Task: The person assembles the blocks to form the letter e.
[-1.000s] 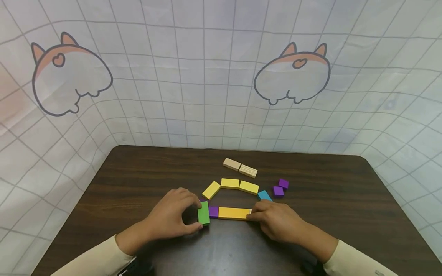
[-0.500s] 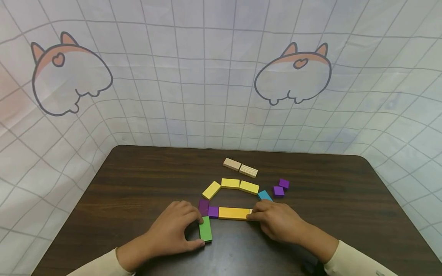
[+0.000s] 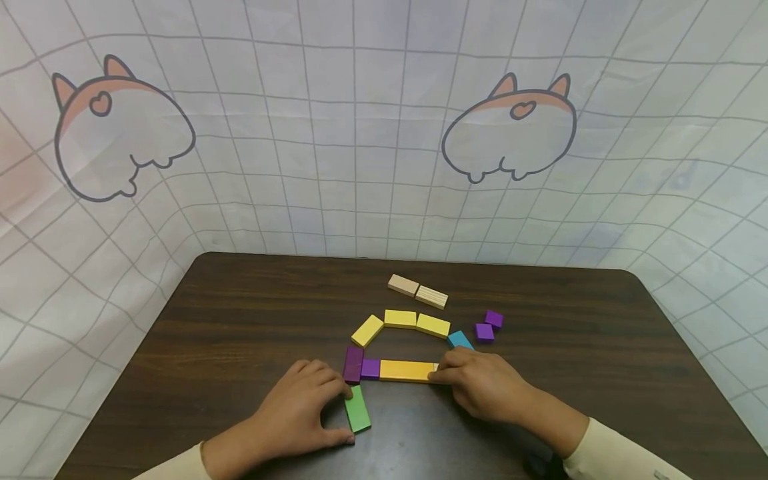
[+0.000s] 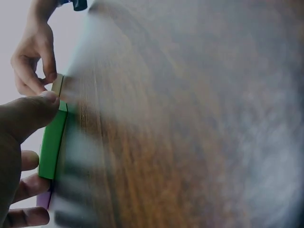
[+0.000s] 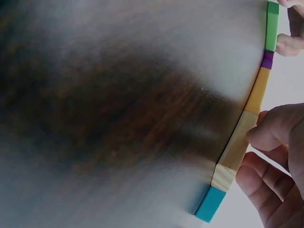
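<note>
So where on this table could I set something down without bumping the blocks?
The table looks bare from its left edge to the left hand, and from the two purple cubes to its right edge. The middle is crowded with yellow blocks, orange block, green block and right hand.

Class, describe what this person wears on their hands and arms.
The left hand and right hand are bare, without gloves. The left sleeve and right sleeve are cream; the right one bears a small mark, unreadable. A dark object shows near that sleeve.

Coloured and bare-wood blocks (image 3: 400, 320) lie on a dark wood-grain table (image 3: 258, 300).
</note>
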`<state>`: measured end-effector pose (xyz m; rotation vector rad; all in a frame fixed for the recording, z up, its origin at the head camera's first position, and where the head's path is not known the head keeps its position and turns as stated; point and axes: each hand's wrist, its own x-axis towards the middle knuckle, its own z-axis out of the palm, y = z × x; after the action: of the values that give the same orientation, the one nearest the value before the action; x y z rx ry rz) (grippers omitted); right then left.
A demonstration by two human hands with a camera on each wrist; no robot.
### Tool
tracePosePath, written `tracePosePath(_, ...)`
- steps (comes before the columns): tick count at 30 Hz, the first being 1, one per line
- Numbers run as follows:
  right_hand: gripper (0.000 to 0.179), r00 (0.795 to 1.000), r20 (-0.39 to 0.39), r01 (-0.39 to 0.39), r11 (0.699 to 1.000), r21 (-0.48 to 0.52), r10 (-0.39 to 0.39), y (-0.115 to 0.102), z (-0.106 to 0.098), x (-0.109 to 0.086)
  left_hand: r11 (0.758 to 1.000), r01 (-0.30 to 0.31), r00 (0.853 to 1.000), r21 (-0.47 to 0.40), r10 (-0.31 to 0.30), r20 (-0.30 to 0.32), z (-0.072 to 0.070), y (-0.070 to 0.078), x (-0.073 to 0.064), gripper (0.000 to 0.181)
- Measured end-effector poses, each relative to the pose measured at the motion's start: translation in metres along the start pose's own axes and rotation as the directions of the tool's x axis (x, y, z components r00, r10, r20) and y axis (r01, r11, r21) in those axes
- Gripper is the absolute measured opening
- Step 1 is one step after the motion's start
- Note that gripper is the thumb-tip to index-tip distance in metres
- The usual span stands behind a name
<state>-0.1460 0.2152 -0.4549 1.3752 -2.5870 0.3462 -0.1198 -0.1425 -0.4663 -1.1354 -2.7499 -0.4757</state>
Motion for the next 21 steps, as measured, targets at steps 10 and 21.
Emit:
tracePosePath(10, 0.04, 1.0, 0.004, -0.003, 1.0, -0.009, 0.003, -0.0009, -0.0007, 0.0005, 1.0, 0.014, 1.0, 0.025, -0.014, -0.025, 0.0024, 0.0007, -0.001, 0.043)
tracePosePath(21, 0.039, 1.0, 0.014, -0.006, 1.0, -0.005, 0.006, -0.0024, -0.0024, 0.0013, 0.999, 0.028, 0.999, 0.038, -0.028, -0.019, 0.0036, 0.0008, 0.0009, 0.04)
